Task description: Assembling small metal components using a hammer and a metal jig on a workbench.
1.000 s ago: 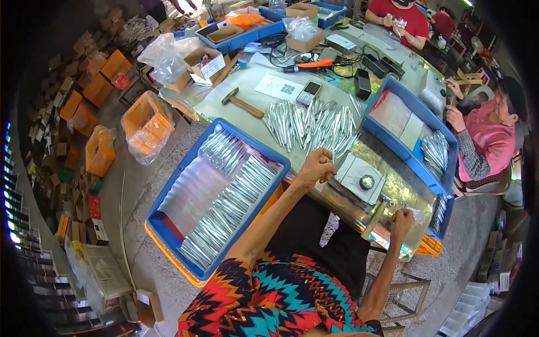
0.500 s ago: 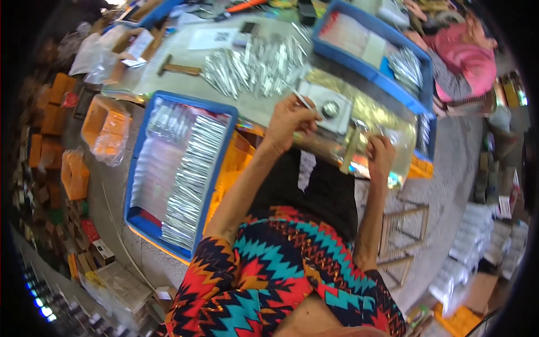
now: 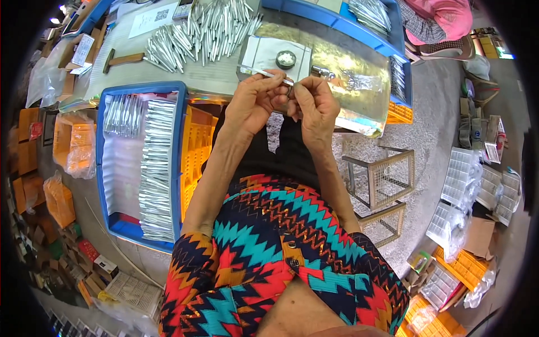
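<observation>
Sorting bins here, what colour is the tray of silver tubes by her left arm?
Blue tray, seen in the head view.

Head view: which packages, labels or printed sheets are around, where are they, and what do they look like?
White printed sheet: top left of the table, flat, with a small dark square code.
Small cardboard box: far left table edge, brown with a white label.
Clear plastic bags: on the floor at left, over orange crates.

Grey gravelly floor point(image 3: 438, 106), wire-frame stools point(image 3: 382, 177), cluttered worktable point(image 3: 219, 81).
</observation>
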Demonstrator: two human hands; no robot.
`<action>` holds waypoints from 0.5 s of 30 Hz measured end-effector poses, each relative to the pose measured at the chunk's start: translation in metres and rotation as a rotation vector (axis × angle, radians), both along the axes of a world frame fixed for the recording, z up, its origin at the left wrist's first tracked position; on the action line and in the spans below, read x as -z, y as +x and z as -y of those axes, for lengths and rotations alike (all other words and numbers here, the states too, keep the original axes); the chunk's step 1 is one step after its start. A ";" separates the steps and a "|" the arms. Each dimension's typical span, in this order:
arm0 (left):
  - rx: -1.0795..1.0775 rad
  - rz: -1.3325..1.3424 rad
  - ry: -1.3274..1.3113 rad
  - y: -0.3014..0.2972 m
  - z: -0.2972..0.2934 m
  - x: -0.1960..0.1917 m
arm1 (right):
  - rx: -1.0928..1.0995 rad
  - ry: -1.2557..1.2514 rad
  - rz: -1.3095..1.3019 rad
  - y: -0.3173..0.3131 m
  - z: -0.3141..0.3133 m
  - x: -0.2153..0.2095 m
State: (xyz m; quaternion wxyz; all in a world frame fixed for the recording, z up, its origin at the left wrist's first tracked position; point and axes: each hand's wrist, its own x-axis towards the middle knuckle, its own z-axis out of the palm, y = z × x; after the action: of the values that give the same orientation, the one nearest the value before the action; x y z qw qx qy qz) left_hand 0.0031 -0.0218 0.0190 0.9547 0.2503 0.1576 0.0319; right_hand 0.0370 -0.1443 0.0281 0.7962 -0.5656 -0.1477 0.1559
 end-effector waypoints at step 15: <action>0.031 0.019 -0.204 -0.006 0.006 0.009 | 0.094 0.029 0.077 -0.013 -0.004 -0.001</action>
State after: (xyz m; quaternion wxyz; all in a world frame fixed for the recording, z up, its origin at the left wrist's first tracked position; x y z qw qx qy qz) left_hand -0.0028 -0.0280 0.0099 0.9771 0.1537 0.1469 0.0031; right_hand 0.0235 -0.1406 0.0292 0.8045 -0.5660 -0.1536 0.0942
